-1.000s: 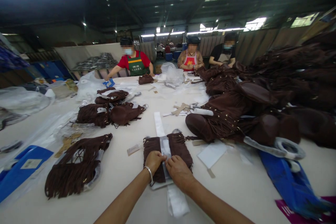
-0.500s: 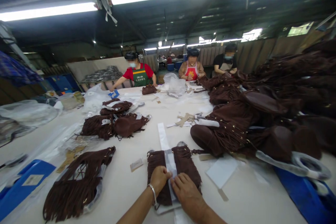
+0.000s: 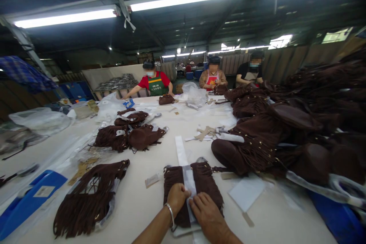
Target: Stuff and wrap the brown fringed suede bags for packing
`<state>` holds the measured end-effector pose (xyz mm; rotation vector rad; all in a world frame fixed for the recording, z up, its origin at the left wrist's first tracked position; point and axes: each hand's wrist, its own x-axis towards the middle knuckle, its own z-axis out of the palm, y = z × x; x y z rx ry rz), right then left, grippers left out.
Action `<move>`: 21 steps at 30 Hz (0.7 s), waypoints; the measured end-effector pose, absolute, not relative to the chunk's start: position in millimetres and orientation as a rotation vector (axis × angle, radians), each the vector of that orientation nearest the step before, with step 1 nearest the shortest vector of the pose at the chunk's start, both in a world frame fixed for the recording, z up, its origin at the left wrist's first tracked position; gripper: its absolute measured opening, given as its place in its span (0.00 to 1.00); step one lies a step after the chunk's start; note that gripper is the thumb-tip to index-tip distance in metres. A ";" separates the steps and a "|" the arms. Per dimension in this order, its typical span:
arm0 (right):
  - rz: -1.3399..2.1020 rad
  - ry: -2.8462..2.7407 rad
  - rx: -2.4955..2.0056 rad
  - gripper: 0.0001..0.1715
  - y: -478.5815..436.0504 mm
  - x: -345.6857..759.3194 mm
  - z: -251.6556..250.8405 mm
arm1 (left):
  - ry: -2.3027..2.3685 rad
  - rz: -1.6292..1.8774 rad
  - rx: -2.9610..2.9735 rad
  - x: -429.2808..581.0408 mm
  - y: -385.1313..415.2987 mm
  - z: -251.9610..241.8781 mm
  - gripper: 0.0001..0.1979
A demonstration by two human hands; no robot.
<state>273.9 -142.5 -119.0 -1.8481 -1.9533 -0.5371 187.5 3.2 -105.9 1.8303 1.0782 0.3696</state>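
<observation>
A dark brown fringed bag (image 3: 207,183) lies flat in front of me, with a white strip (image 3: 188,178) running lengthwise over its middle and out past its far edge. My left hand (image 3: 176,199), a bracelet on its wrist, has its fingers curled in a pinch at the strip's left side. My right hand (image 3: 209,212) rests flat on the bag's right part, fingertips on the strip. Both hands almost meet at the strip. Left of the bag lies a small tag (image 3: 152,180); on its right is a white sheet (image 3: 247,192).
Another fringed bag (image 3: 93,198) and a blue tape dispenser (image 3: 34,202) lie to the left. A large heap of brown bags (image 3: 257,133) rises on the right. More bags (image 3: 128,135) lie farther off. Co-workers sit across the table, one in a green apron (image 3: 157,84).
The whole view has shifted slightly, so everything sits a little farther right. My hands stay on the strip and bag, nearly unmoved. A brown bag now shows before the middle co-worker.
</observation>
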 end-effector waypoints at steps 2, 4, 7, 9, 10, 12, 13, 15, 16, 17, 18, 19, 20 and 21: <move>-0.558 -1.941 -1.852 0.19 -143.8 273.6 -119.4 | 1.073 0.371 1.829 187.5 2.5 -105.6 0.08; -0.574 -1.937 -1.847 0.18 -144.0 274.1 -119.4 | 1.074 0.378 1.828 187.6 2.2 -105.6 0.08; -0.575 -1.938 -1.819 0.17 -140.8 276.6 -118.3 | 1.094 0.396 1.829 188.9 4.3 -106.3 0.09; -0.581 -1.919 -1.813 0.17 -138.9 277.6 -114.2 | 1.094 0.400 1.832 189.8 6.2 -106.4 0.10; -0.583 -1.903 -1.820 0.18 -139.7 277.1 -109.5 | 1.083 0.396 1.836 189.6 6.3 -105.9 0.11; -0.541 -1.837 -1.857 0.20 -147.3 274.3 -91.9 | 1.035 0.369 1.847 187.5 3.9 -103.8 0.15; -0.481 -1.784 -1.881 0.21 -154.1 272.3 -78.3 | 0.998 0.348 1.856 185.8 2.4 -102.5 0.18; -0.258 -1.607 -1.900 0.17 -172.1 269.0 -42.4 | 0.924 0.291 1.867 183.0 2.6 -101.1 0.24; -0.121 -1.493 -1.871 0.13 -183.0 267.9 -21.2 | 0.894 0.260 1.874 182.7 5.1 -101.4 0.27; 0.009 -1.410 -1.784 0.10 -195.5 266.8 1.0 | 0.870 0.224 1.879 183.1 8.6 -102.5 0.30; 0.122 -1.310 -1.703 0.13 -210.1 265.1 23.2 | 0.861 0.176 1.890 183.8 12.4 -104.0 0.32; 0.272 -1.251 -1.638 0.18 -226.9 262.8 44.2 | 0.873 0.142 1.903 184.1 15.6 -105.7 0.33; 0.371 -1.266 -1.566 0.23 -245.8 259.8 63.0 | 0.876 0.117 1.911 183.8 17.9 -107.3 0.34; 0.424 -1.305 -1.514 0.26 -266.3 256.6 78.7 | 0.883 0.095 1.916 182.7 19.3 -108.7 0.35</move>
